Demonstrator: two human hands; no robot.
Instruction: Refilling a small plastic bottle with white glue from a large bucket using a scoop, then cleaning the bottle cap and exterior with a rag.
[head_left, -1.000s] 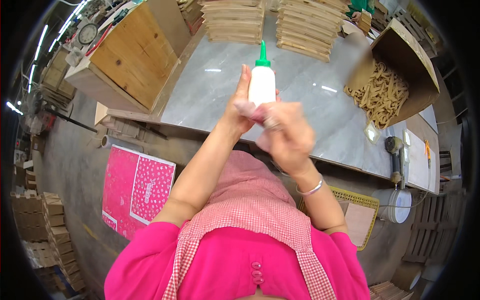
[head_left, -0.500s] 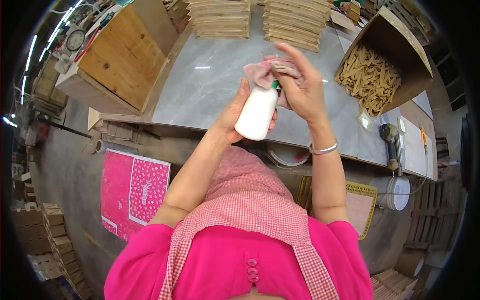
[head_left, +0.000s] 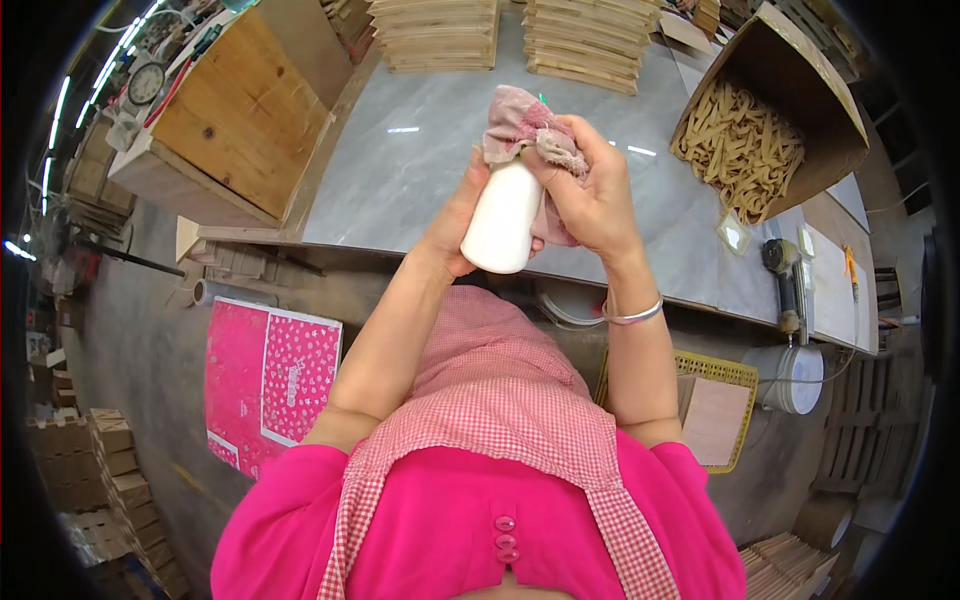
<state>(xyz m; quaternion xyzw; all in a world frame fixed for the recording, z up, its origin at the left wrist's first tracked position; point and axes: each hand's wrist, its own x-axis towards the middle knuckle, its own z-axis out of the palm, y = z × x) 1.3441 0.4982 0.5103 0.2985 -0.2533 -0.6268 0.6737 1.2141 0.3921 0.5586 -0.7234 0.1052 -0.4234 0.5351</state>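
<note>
A white bottle (head_left: 500, 222) is tilted above the near edge of the grey table (head_left: 380, 170), its base toward me. My left hand (head_left: 458, 222) is wrapped round its side. With my right hand (head_left: 595, 190) I grip a pink, crumpled cloth (head_left: 518, 115) against the bottle's neck and shoulder. The cloth covers most of the bottle's top; only a small green tip shows above it. Part of the cloth hangs down beside the bottle under my right palm.
Two stacks of thin wooden pieces (head_left: 435, 35) stand at the back. On the right, a cardboard box (head_left: 825, 130) lies tipped, tan strips (head_left: 740, 150) spilling from it. A power tool (head_left: 785, 280) lies near the right edge. A wooden box (head_left: 240, 120) stands left.
My right hand has come down and closed the cloth around the bottle's top, hiding most of the green part. The bottle has shifted slightly left and stays in my left hand.
</note>
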